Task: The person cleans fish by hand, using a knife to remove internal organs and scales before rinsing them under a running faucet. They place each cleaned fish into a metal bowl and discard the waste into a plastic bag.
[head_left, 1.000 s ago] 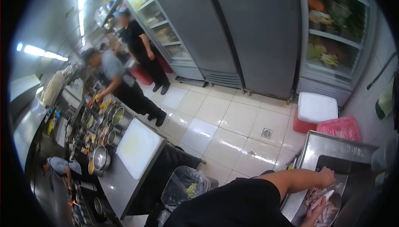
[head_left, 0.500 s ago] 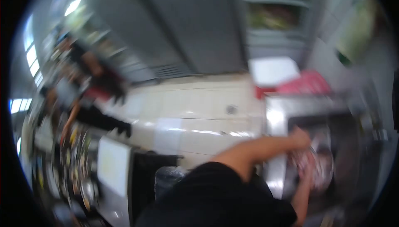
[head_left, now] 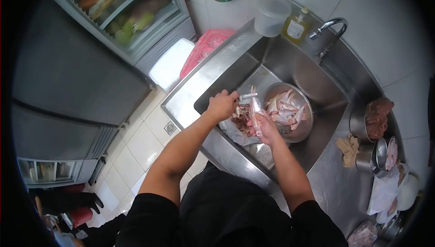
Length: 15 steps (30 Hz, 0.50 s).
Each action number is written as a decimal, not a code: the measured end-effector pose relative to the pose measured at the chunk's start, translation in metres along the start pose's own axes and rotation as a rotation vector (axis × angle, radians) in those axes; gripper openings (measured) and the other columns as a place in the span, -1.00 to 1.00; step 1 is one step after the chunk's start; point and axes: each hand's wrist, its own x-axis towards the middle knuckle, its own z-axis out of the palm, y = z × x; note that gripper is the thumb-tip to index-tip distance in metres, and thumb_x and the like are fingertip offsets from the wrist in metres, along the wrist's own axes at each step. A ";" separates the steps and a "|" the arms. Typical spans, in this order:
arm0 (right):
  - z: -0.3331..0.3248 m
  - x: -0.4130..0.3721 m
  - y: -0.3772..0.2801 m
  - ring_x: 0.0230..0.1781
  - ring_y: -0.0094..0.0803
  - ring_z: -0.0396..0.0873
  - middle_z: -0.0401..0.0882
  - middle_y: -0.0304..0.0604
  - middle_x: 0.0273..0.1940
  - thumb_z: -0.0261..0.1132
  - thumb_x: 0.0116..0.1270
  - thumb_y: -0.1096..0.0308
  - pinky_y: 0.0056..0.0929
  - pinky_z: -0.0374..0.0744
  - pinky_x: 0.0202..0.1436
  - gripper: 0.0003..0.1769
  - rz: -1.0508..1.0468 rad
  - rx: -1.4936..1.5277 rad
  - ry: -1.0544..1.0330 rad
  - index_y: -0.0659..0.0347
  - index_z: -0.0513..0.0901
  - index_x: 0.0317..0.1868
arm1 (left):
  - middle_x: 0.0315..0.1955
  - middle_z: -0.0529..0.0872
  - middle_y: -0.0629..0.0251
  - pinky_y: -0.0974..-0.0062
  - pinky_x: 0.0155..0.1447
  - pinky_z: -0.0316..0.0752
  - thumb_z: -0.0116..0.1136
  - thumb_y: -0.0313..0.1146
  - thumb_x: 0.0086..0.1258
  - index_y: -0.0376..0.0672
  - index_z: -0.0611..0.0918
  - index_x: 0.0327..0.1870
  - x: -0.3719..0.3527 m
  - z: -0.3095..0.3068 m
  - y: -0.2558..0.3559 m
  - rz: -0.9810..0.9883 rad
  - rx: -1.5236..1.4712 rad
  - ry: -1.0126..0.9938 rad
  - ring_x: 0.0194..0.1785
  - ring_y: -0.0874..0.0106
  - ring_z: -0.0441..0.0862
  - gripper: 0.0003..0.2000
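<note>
Over the sink [head_left: 312,72], your right hand [head_left: 266,130] was closed around the lower end of a pale strip of raw meat [head_left: 254,111], which stood upright out of that grip. Your left hand [head_left: 222,105] was curled shut just above and to the left of it, at the strip's top. What the left fingers held was hidden, apart from a pale tip. A heap of trimmings [head_left: 240,119] lay between the two grips, and the metal bowl [head_left: 302,134] of pale pieces sat just to the right of the right-hand grip. The work was likely best done with the strip taut, pulls kept short, and scraps dropped straight below the grip, clear of the bowl.
</note>
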 end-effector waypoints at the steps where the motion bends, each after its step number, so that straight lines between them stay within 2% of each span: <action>1: -0.001 0.001 -0.002 -0.62 -0.40 0.54 0.59 -0.16 -0.38 0.13 0.44 0.18 -0.44 0.50 -0.62 -0.76 0.009 0.033 -0.009 0.08 0.44 0.02 | -0.04 0.58 0.04 -0.04 0.08 0.48 0.08 -0.10 0.44 0.12 0.55 0.12 0.000 -0.001 0.002 0.018 0.044 0.001 0.06 0.01 0.60 -0.71; 3: -0.010 0.012 0.004 -0.62 -0.42 0.52 0.59 -0.18 -0.39 0.13 0.45 0.16 -0.45 0.47 -0.63 -0.79 0.048 0.066 -0.067 0.08 0.46 -0.06 | -0.09 0.57 0.04 0.00 0.05 0.49 0.10 -0.11 0.43 0.11 0.53 0.13 -0.012 0.009 0.001 0.230 0.113 -0.020 0.02 0.00 0.59 -0.70; 5: -0.010 0.014 0.005 -0.63 -0.43 0.50 0.59 -0.19 -0.40 0.11 0.46 0.15 -0.46 0.45 -0.64 -0.78 0.077 0.100 -0.113 0.09 0.47 -0.08 | -0.10 0.57 0.05 0.04 0.07 0.49 0.13 -0.14 0.42 0.13 0.53 0.16 -0.002 0.006 -0.005 0.148 0.038 -0.046 0.02 -0.01 0.59 -0.68; 8: -0.010 0.012 0.005 -0.63 -0.44 0.49 0.59 -0.20 -0.40 0.09 0.48 0.12 -0.45 0.43 -0.62 -0.76 0.050 0.211 -0.199 0.09 0.50 -0.08 | -0.10 0.57 0.05 0.07 0.07 0.50 0.17 -0.17 0.40 0.13 0.54 0.16 0.009 -0.002 -0.014 0.014 -0.029 0.067 0.02 -0.01 0.59 -0.67; 11: -0.024 0.021 0.013 -0.62 -0.43 0.49 0.60 -0.20 -0.40 0.08 0.49 0.10 -0.43 0.43 -0.60 -0.74 0.079 0.274 -0.258 0.09 0.52 -0.09 | -0.09 0.57 0.04 0.07 0.06 0.50 0.17 -0.20 0.40 0.10 0.56 0.14 -0.004 0.012 -0.018 0.279 -0.002 -0.040 0.01 -0.01 0.59 -0.69; 12: -0.023 0.018 0.011 -0.62 -0.42 0.49 0.60 -0.20 -0.39 0.08 0.50 0.09 -0.42 0.43 -0.59 -0.73 0.091 0.276 -0.250 0.10 0.52 -0.10 | -0.10 0.57 0.04 0.07 0.05 0.50 0.18 -0.19 0.39 0.09 0.57 0.12 -0.003 0.010 -0.019 0.268 -0.018 -0.041 -0.01 -0.01 0.59 -0.70; 15: -0.020 0.014 0.007 -0.60 -0.40 0.50 0.62 -0.19 -0.36 0.07 0.50 0.05 -0.42 0.43 -0.58 -0.69 0.115 0.295 -0.239 0.11 0.54 -0.12 | -0.11 0.57 0.06 0.07 0.06 0.50 0.19 -0.18 0.39 0.13 0.57 0.15 0.012 0.002 -0.022 0.048 -0.059 0.058 -0.01 -0.01 0.59 -0.68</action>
